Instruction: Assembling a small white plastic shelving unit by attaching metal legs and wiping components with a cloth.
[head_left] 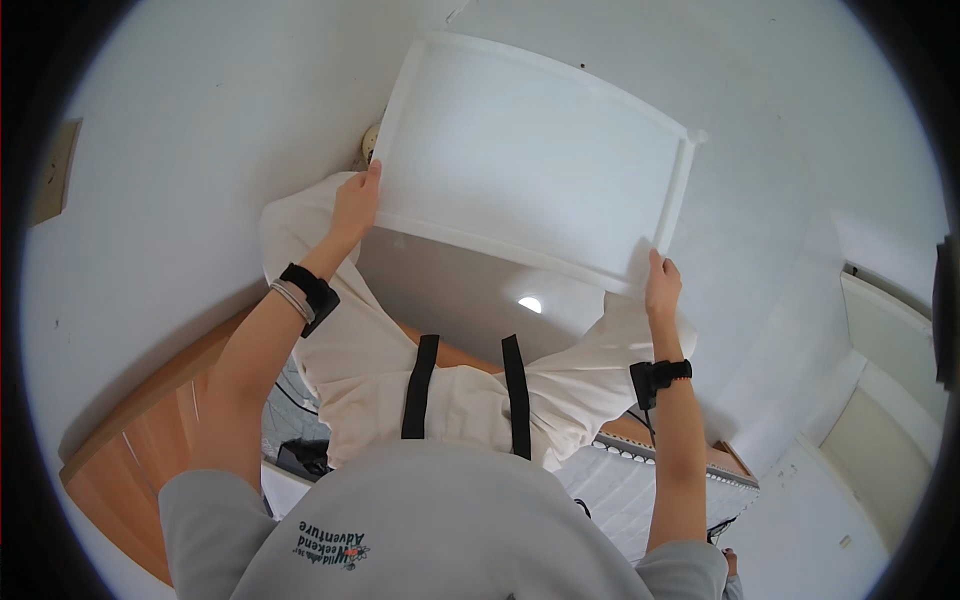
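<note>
A large white rectangular panel with a raised rim (530,160) is held out in front of me, tilted, its left end higher in the picture. My left hand (355,205) grips its left edge near the near corner, thumb lying along the rim. At the near right corner, my right hand (662,285) is closed on the edge with the thumb up. The fingers beneath the panel are mostly hidden. Both wrists wear black bands with small boxes. The near edge of the panel hangs over my knees, in cream trousers (450,400).
White walls surround me, with a beige wall plate (57,172) at far left. Wooden furniture (150,455) stands at lower left. A wood-edged surface with a light cover (640,500) lies at lower right, near dark cables. Two black straps (420,385) lie across my lap.
</note>
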